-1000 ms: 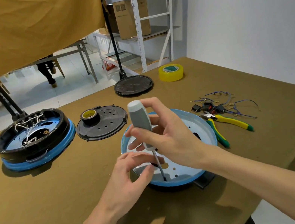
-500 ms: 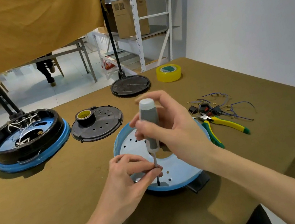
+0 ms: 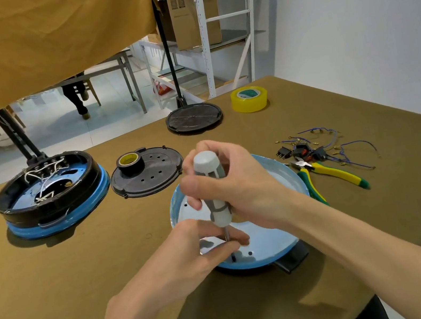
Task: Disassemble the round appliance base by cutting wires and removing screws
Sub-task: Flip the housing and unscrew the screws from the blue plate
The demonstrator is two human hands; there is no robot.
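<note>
The blue round base (image 3: 285, 177) sits near the worktop's (image 3: 57, 284) front edge, where the screwdriver (image 3: 212, 184), gripped by the right hand (image 3: 238, 182), now stands steeper over a screw hole while the left hand (image 3: 190, 258) pinches its shaft, so a screw is likely being worked.

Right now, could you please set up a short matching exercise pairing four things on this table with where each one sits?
Things:
1. black tape roll
2. yellow tape roll
3. pliers
4. screwdriver

Places:
A. at the far edge of the table, right of the stand's round base
B. upright in the right hand, tip on the blue base
C. on the perforated black cover
D. beside the cut wires, right of the blue base

Pairs: 1-C, 2-A, 3-D, 4-B
</note>
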